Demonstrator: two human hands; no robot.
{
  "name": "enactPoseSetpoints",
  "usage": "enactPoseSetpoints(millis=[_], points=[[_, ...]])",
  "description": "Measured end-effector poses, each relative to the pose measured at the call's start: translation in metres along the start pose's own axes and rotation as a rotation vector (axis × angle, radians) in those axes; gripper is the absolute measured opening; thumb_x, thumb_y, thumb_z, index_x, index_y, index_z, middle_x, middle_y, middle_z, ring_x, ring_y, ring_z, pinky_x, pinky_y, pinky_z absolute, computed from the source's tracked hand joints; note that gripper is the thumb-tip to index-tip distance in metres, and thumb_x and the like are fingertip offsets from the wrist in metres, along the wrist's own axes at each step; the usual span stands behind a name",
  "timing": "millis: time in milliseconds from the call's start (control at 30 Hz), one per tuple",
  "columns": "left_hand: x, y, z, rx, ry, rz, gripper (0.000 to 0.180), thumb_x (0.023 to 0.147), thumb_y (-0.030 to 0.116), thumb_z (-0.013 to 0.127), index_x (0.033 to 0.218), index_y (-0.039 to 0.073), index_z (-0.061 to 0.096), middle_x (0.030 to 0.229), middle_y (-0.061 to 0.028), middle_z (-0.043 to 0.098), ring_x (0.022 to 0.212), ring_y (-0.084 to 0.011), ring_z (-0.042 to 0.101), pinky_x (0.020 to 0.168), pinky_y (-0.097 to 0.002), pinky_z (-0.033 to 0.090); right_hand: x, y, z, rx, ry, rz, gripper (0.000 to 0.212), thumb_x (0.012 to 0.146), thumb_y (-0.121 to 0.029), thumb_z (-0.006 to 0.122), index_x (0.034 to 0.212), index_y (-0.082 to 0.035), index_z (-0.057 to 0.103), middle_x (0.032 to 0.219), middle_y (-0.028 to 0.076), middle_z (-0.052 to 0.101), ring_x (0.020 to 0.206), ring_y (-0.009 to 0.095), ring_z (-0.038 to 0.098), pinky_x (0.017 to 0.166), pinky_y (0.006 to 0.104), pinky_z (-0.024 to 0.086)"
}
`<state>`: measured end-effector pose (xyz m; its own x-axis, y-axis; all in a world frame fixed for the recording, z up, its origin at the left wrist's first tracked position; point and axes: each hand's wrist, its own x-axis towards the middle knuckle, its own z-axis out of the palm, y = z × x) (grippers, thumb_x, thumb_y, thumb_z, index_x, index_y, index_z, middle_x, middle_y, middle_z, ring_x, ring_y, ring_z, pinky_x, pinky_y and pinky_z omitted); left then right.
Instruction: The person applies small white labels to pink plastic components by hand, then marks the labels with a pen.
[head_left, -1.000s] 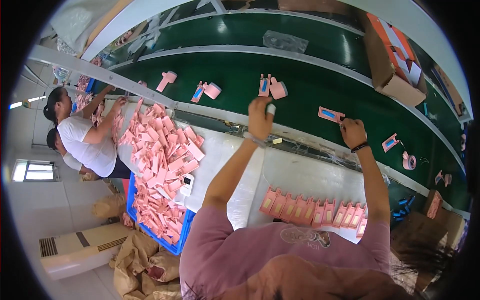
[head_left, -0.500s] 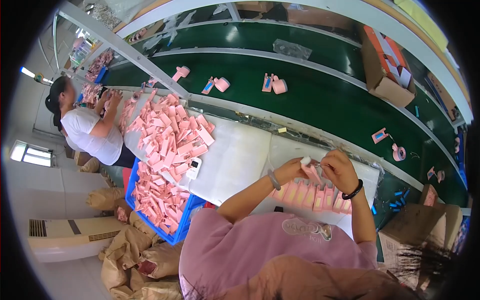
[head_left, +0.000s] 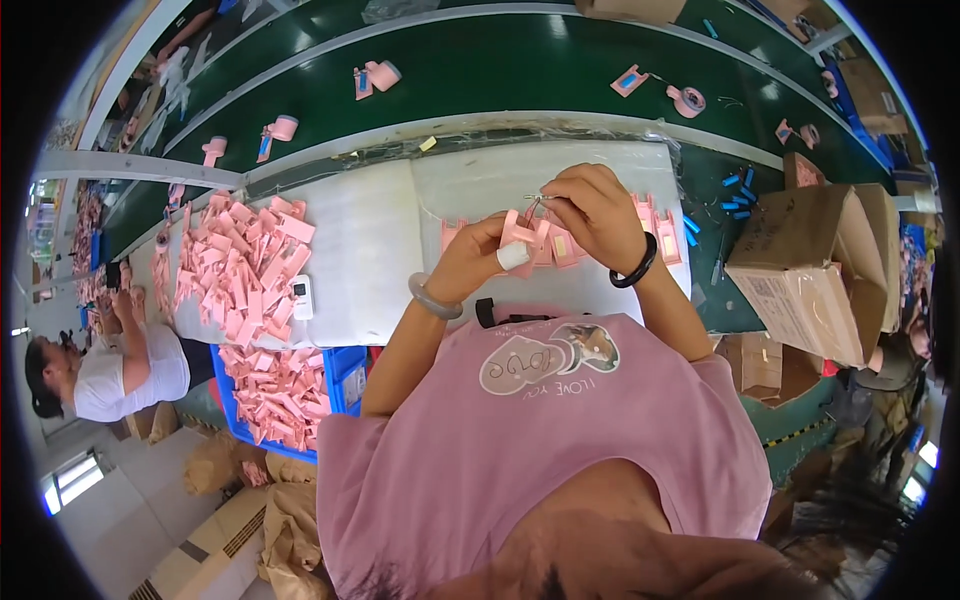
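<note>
My left hand (head_left: pixel 470 262) grips a pink plastic housing (head_left: pixel 516 229) over the white work surface. A white wrapping (head_left: pixel 513 256) shows at its thumb tip. Just to the right, my right hand (head_left: pixel 603 217) is closed in a pinch on thin wires (head_left: pixel 533 208) that run up from the housing. A small metallic piece shows at the wire ends, too small to make out. Beneath and beside both hands, several more pink housings (head_left: pixel 565 250) with pale yellow patches stand in a row, partly hidden by my hands.
Left on the table lies a heap of pink parts (head_left: pixel 245 265) beside a white device (head_left: pixel 302 297). A blue crate (head_left: pixel 345 375) holds more. Beyond runs a green conveyor (head_left: pixel 480 80) with pink assemblies. Blue cylinders (head_left: pixel 735 195) and a cardboard box (head_left: pixel 800 280) are at right. A co-worker (head_left: pixel 125 355) works far left.
The view has swung to the right, so the table and heap sit further left. Both hands keep hold of the housing and wires, and the housing looks tilted differently.
</note>
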<state>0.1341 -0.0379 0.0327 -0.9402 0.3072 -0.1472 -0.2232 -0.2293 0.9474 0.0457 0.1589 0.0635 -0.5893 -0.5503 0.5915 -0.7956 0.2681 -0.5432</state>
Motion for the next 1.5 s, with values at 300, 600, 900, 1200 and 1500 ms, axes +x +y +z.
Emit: enactPoseSetpoints(millis=[300, 600, 900, 1200, 1500], points=[[-0.011, 0.022, 0.048, 0.48, 0.2, 0.218, 0.051, 0.081, 0.003, 0.063, 0.126, 0.007, 0.042, 0.103, -0.0054, 0.053, 0.084, -0.0118, 0.057, 0.054, -0.0231, 0.05, -0.033, -0.016, -0.002, 0.038, 0.102, 0.136, 0.015, 0.074, -0.002, 0.069, 0.087, -0.004, 0.063, 0.075, 0.008, 0.059, 0.073, 0.025, 0.054, 0.066, 0.0337, 0.043], [-0.001, 0.011, 0.038, 0.009, 0.351, 0.135, 0.03, 0.097, 0.018, 0.042, 0.12, 0.0, 0.047, 0.089, -0.006, 0.056, 0.067, -0.01, 0.056, 0.055, -0.0246, 0.05, -0.038, -0.027, 0.003, 0.117, 0.256, 0.129, 0.019, 0.073, 0.001, 0.069, 0.089, -0.005, 0.061, 0.081, 0.008, 0.062, 0.077, 0.027, 0.055, 0.073, 0.0357, 0.043], [0.001, 0.022, 0.051, -0.171, 0.221, 0.078, 0.032, 0.097, 0.019, 0.044, 0.123, 0.002, 0.046, 0.087, -0.008, 0.06, 0.057, -0.0119, 0.057, 0.045, -0.0258, 0.049, -0.036, -0.031, 0.001, 0.141, 0.29, 0.1, 0.022, 0.073, 0.002, 0.069, 0.092, -0.005, 0.061, 0.086, 0.008, 0.063, 0.084, 0.028, 0.057, 0.079, 0.0367, 0.044], [-0.005, 0.033, 0.055, -0.023, 0.186, 0.131, 0.049, 0.08, -0.003, 0.037, 0.129, 0.0, 0.041, 0.102, -0.0107, 0.056, 0.064, -0.0138, 0.055, 0.045, -0.0275, 0.051, -0.038, -0.032, -0.001, 0.102, 0.23, -0.001, 0.02, 0.07, -0.001, 0.071, 0.087, -0.009, 0.065, 0.086, 0.003, 0.063, 0.085, 0.026, 0.056, 0.079, 0.0363, 0.044], [-0.008, 0.034, 0.057, 0.032, 0.125, 0.096, 0.061, 0.068, -0.007, 0.031, 0.128, 0.0, 0.041, 0.108, -0.01, 0.052, 0.07, -0.0129, 0.053, 0.055, -0.026, 0.052, -0.039, -0.031, 0.0, 0.039, 0.233, -0.043, 0.028, 0.065, 0.0, 0.073, 0.089, -0.012, 0.066, 0.089, 0.002, 0.062, 0.085, 0.026, 0.053, 0.079, 0.0373, 0.045]])
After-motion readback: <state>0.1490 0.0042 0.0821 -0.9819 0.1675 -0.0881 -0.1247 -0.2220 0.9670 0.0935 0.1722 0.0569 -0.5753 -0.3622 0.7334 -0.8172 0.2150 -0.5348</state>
